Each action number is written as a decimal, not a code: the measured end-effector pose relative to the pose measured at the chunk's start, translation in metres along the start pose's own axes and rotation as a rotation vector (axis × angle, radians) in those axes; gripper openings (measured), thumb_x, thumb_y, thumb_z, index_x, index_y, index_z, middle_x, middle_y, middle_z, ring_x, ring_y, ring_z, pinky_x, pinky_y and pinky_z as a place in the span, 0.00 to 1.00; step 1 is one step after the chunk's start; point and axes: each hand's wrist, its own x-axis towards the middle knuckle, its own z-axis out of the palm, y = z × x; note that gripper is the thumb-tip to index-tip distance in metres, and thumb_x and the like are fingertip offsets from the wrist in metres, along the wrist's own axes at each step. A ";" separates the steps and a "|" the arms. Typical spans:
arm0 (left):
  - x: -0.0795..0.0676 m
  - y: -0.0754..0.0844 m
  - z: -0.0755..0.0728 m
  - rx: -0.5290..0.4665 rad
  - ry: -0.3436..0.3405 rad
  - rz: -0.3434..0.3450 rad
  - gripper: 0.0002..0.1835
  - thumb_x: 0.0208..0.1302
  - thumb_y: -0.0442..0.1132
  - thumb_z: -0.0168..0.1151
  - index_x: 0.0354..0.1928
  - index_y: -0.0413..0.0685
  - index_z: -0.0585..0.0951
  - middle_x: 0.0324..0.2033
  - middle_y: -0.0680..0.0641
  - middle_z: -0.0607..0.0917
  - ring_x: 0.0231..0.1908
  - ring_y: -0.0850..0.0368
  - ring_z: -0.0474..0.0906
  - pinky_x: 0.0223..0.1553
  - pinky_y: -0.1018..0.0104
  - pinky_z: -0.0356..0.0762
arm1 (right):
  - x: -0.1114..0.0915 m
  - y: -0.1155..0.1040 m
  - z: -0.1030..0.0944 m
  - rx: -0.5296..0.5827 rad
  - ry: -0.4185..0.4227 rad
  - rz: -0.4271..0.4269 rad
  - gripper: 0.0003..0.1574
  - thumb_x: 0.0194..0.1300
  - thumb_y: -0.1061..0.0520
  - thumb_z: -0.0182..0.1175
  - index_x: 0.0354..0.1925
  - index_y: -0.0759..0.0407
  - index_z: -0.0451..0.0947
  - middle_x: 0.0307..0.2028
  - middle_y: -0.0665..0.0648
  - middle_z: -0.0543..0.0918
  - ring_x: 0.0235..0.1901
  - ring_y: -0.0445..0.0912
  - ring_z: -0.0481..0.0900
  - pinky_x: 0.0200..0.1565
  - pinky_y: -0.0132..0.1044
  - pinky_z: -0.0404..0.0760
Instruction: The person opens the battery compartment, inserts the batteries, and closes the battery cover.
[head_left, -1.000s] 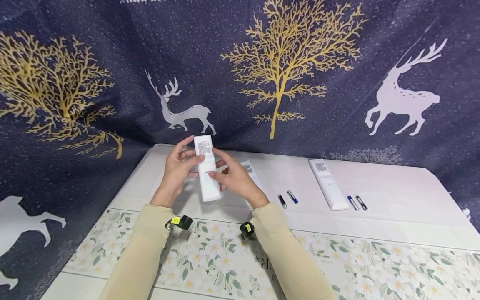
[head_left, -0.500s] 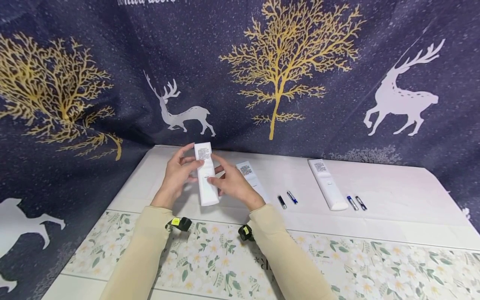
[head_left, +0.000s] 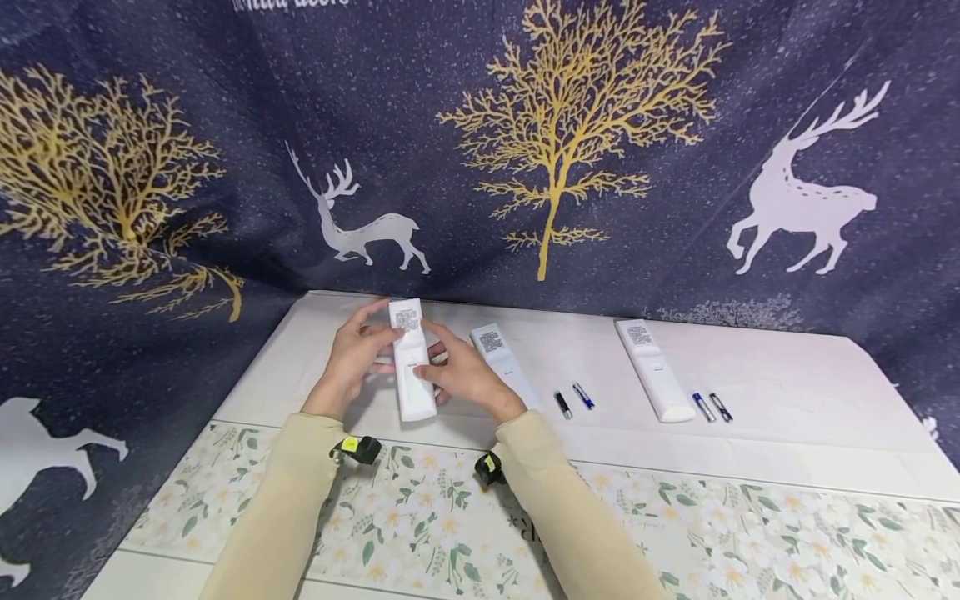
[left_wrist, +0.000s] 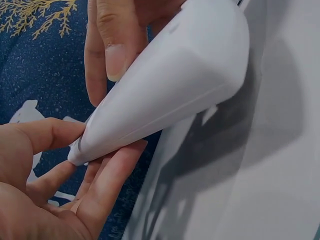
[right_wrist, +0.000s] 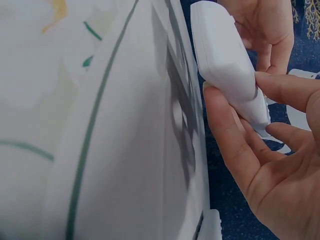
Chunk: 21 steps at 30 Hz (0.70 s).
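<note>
White counter (head_left: 787, 375). Just above it, left hand (head_left: 351, 357) and right hand (head_left: 467, 373) gripping remote (head_left: 415, 402) between them. Remote probably light, stiff, smooth, slightly slippery; best held by long side edges. Batteries (head_left: 583, 396) lying to right.

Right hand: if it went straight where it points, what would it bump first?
The right hand would first meet the white remote it holds, then probably the left hand beyond, though depth is unclear.
</note>
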 end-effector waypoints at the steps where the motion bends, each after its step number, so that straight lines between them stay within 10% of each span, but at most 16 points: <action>1: 0.000 -0.001 0.000 0.000 -0.001 -0.003 0.38 0.74 0.35 0.64 0.83 0.54 0.63 0.62 0.32 0.78 0.40 0.54 0.86 0.37 0.60 0.92 | 0.000 0.000 0.001 -0.003 -0.001 0.005 0.50 0.73 0.67 0.65 0.84 0.53 0.55 0.56 0.67 0.79 0.31 0.50 0.84 0.29 0.46 0.91; 21: 0.005 -0.012 -0.002 -0.024 -0.016 -0.046 0.39 0.72 0.33 0.63 0.82 0.52 0.64 0.58 0.33 0.80 0.37 0.54 0.87 0.36 0.58 0.92 | 0.000 0.004 0.003 -0.044 -0.020 0.081 0.52 0.71 0.68 0.67 0.84 0.53 0.55 0.55 0.67 0.80 0.35 0.51 0.85 0.30 0.44 0.92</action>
